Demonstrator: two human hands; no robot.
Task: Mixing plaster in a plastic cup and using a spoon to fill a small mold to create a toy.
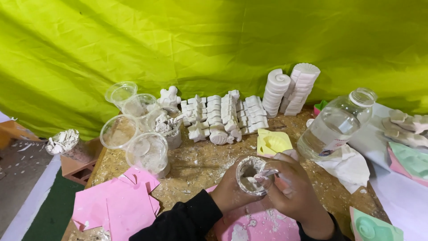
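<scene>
A small clear plastic cup (251,175), crusted white inside, is held just above the counter (200,163) near its front edge, over a pink sheet (254,223) dusted with white. The cup is tipped — its mouth faces up and toward the camera, so its long axis leans back from vertical rather than standing straight. The left hand (229,189) wraps the cup from the left side and below, its grip clamped on the cup wall. The right hand (290,185) comes in from the right, fingers (263,178) curled over the rim and reaching into the mouth; its grip is together on the rim, coated in white paste.

Just behind the cup lies a yellow mould (273,143), and to the right of it a clear bottle (335,125) leans on its side with its open neck pointing up and right, resting by a crumpled white cloth (350,163). To the left stand several empty clear cups (133,120), one holding white broken pieces (166,125). Pink square sheets (118,203) lie at the left front corner. Farther back — rows of white plaster casts (225,118) and two tall stacks of white shell-shaped casts (290,89) against a yellow-green cloth backdrop (178,44). Green moulds (412,160) sit at the right edge.
</scene>
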